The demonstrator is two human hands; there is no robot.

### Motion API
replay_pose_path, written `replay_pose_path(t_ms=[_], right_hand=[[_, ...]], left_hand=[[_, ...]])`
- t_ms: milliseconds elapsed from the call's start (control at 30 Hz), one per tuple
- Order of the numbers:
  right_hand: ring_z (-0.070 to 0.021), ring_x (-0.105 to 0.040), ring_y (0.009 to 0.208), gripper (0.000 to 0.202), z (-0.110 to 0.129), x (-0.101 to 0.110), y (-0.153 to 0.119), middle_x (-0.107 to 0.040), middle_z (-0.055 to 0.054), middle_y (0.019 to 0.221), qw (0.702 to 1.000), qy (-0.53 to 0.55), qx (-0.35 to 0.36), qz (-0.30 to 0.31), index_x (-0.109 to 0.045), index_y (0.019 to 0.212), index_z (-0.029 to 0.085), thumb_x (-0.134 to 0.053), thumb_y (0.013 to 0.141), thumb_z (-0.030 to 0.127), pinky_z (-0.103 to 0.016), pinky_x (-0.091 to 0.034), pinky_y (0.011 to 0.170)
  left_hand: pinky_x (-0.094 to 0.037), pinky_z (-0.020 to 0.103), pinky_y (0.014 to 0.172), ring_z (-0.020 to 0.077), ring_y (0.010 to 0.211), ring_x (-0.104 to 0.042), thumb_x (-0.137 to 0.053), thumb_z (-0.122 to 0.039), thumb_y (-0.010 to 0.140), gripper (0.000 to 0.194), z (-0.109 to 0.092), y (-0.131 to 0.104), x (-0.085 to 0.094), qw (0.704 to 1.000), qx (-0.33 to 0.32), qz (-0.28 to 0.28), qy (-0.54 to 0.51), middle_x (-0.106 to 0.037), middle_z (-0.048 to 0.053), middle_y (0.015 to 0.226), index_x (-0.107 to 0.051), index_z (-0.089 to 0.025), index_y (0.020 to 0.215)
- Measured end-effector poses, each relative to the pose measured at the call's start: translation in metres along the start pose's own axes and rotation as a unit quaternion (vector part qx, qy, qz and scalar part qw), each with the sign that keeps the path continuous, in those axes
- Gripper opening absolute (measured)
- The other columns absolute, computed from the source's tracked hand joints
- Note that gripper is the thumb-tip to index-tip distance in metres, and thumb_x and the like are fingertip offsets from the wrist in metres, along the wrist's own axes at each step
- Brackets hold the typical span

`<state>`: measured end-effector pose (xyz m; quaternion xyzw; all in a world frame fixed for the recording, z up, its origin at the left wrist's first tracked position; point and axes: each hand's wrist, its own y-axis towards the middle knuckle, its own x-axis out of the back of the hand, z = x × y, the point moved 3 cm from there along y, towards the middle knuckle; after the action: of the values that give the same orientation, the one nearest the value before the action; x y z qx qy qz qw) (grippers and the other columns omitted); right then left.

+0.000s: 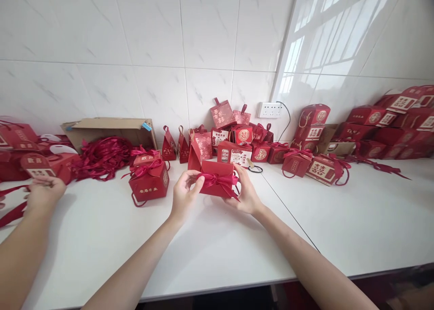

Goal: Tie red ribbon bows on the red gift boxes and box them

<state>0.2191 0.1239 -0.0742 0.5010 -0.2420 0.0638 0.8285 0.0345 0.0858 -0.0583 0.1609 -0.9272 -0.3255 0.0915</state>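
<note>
Between my two hands, low over the white table (217, 251), is a red gift box (216, 190) with a magenta ribbon bow (215, 179) across its front. My left hand (187, 193) is closed on its left side, the thumb near the bow. On the right side, my right hand (247, 193) grips the box by its edge, with fingers partly behind it. A red flap stands up at the box's back left. Just behind it sits another red box with a white label (233, 152).
At the left, another person's hand (45, 192) holds red ribbon. A cardboard box (111, 126) stands behind a ribbon pile (103, 158). Finished-looking bowed boxes (149, 183) stand nearby, and stacked red boxes (389, 129) fill the far right. A power strip (269, 110) is on the wall.
</note>
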Motion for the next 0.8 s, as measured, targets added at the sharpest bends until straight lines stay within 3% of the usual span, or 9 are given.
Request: replay_pose_path(t_ms=[33, 100, 200, 267, 500, 800], right_hand=[[-0.0326, -0.036, 0.128, 0.089, 0.000, 0.000, 0.000, -0.036, -0.016, 0.137, 1.000, 0.000, -0.002, 0.000, -0.018, 0.141, 0.023, -0.063, 0.065, 0.026, -0.052, -0.039, 0.100], [-0.0328, -0.035, 0.128, 0.089, 0.000, 0.000, 0.000, -0.035, -0.016, 0.137, 1.000, 0.000, -0.005, -0.004, -0.018, 0.141, 0.023, -0.063, 0.064, 0.026, -0.052, -0.040, 0.099], [-0.0328, -0.034, 0.130, 0.089, 0.003, 0.001, 0.000, -0.035, -0.015, 0.138, 1.000, -0.005, 0.000, -0.014, -0.018, 0.141, 0.023, -0.062, 0.064, 0.026, -0.053, -0.038, 0.101], [-0.0329, -0.033, 0.130, 0.089, 0.007, 0.002, 0.001, -0.035, -0.014, 0.139, 1.000, -0.007, 0.010, -0.016, -0.018, 0.141, 0.023, -0.061, 0.063, 0.026, -0.053, -0.036, 0.102], [-0.0326, -0.033, 0.130, 0.090, 0.018, 0.003, 0.001, -0.034, -0.014, 0.140, 0.997, -0.012, 0.055, -0.049, -0.016, 0.142, 0.022, -0.061, 0.065, 0.028, -0.053, -0.036, 0.102], [-0.0325, -0.032, 0.131, 0.088, 0.025, 0.007, 0.001, -0.033, -0.013, 0.140, 0.993, -0.016, 0.077, -0.089, -0.017, 0.142, 0.022, -0.061, 0.067, 0.030, -0.053, -0.034, 0.104]], left_hand=[[-0.050, 0.025, 0.067, 0.0130, 0.075, -0.059, -0.059, -0.028, 0.081, 0.012, -0.004, 0.000, 0.000, 0.999, -0.029, 0.001, 0.013, -0.057, 0.002, 0.080, -0.055, -0.018, 0.086], [-0.049, 0.024, 0.066, 0.0121, 0.075, -0.057, -0.059, -0.020, 0.080, 0.004, -0.014, -0.004, 0.002, 0.987, -0.148, -0.010, 0.064, -0.055, 0.002, 0.080, -0.057, -0.018, 0.082], [-0.048, 0.024, 0.067, 0.0116, 0.076, -0.054, -0.060, -0.005, 0.076, 0.016, -0.030, -0.015, -0.001, 0.921, -0.367, 0.011, 0.134, -0.052, 0.001, 0.081, -0.058, -0.019, 0.082], [-0.049, 0.027, 0.066, 0.0123, 0.075, -0.052, -0.061, 0.000, 0.074, 0.021, -0.035, -0.021, -0.003, 0.882, -0.448, 0.036, 0.145, -0.053, 0.001, 0.079, -0.058, -0.019, 0.083], [-0.050, 0.031, 0.062, 0.0135, 0.071, -0.050, -0.063, 0.001, 0.071, 0.022, -0.047, -0.027, -0.003, 0.839, -0.523, 0.035, 0.149, -0.055, 0.003, 0.077, -0.057, -0.016, 0.083], [-0.054, 0.025, 0.060, 0.0113, 0.072, -0.052, -0.060, 0.002, 0.073, 0.020, -0.049, -0.032, -0.007, 0.852, -0.509, 0.064, 0.102, -0.051, 0.003, 0.083, -0.056, -0.015, 0.084]])
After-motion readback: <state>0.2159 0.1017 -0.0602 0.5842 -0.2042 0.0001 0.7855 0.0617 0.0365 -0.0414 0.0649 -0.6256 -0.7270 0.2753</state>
